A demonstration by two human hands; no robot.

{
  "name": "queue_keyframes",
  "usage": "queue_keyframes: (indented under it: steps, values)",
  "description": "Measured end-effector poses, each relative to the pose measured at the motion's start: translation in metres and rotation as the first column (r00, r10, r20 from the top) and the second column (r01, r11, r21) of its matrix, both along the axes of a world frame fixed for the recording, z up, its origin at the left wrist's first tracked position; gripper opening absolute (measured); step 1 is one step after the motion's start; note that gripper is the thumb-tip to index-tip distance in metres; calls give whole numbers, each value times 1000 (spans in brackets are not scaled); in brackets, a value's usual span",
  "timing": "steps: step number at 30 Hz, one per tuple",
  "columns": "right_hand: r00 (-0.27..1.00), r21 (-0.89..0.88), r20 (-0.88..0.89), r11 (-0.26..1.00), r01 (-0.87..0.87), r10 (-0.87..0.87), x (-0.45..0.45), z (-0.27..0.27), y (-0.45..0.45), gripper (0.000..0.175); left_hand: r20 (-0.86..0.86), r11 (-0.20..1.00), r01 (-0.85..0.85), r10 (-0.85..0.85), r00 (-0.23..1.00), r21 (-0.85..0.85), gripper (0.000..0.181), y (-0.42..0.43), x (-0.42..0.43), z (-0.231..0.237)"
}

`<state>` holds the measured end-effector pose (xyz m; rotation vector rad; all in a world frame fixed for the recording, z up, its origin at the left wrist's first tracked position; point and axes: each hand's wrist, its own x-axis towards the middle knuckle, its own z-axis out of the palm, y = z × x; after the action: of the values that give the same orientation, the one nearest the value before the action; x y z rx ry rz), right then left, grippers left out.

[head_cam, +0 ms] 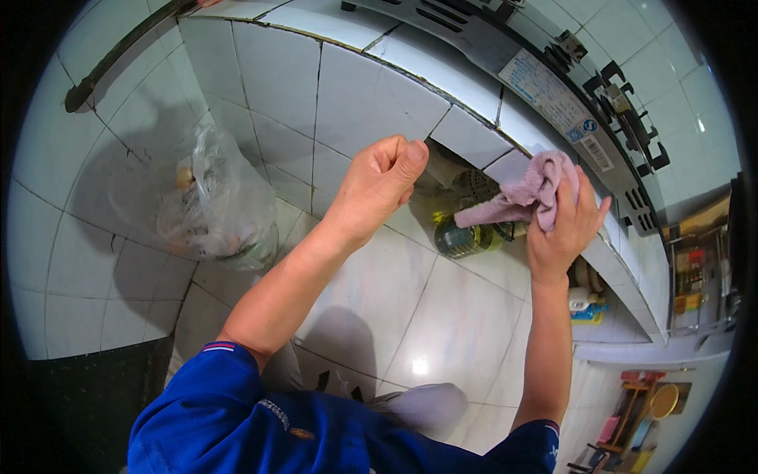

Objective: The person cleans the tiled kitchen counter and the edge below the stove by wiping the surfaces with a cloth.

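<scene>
My right hand (562, 228) grips a crumpled pink cloth (536, 186) beside the tiled edge of the counter, just below the front panel of a gas stove (551, 89). One end of the cloth hangs out to the left, over a large clear bottle of yellow-green liquid (462, 237) on the floor. My left hand (385, 181) is held in front of the counter's tiled face, its fingers curled in and the thumb along them. Nothing shows in it.
A clear plastic bag of rubbish (207, 207) stands in the left corner. Above it a dark bar (124, 56) runs along the wall. Bottles (583, 301) stand under the counter at the right. A wooden rack (630, 415) with goods is at the lower right.
</scene>
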<state>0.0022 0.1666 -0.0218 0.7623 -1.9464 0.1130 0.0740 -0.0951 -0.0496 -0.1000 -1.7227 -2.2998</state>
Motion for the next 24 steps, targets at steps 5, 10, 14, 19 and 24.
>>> queue_keyframes:
  steps: [5, 10, 14, 19, 24]
  values:
    - [999, 3, 31, 999, -32, 32, -6, 9, -71, 61, 28, 995, 83, -84, 996, 48, 71, 2, -1, -6]
    - [993, 29, 109, 999, -44, 41, -4, 12, -109, 67, 64, 988, 127, -133, 989, 88, 72, 4, 1, 0]
    - [998, 63, 51, 998, -28, 25, 1, 10, -74, 59, 90, 982, 150, -161, 983, 115, 82, -2, 5, 2]
    - [999, -10, 31, 999, 42, -42, 3, 5, -13, 58, 63, 976, 211, -214, 975, 59, 107, -3, 3, 2]
    - [998, 24, 62, 999, -27, 25, -1, 18, -60, 65, 115, 973, 231, -230, 966, 4, 109, -2, 1, -5]
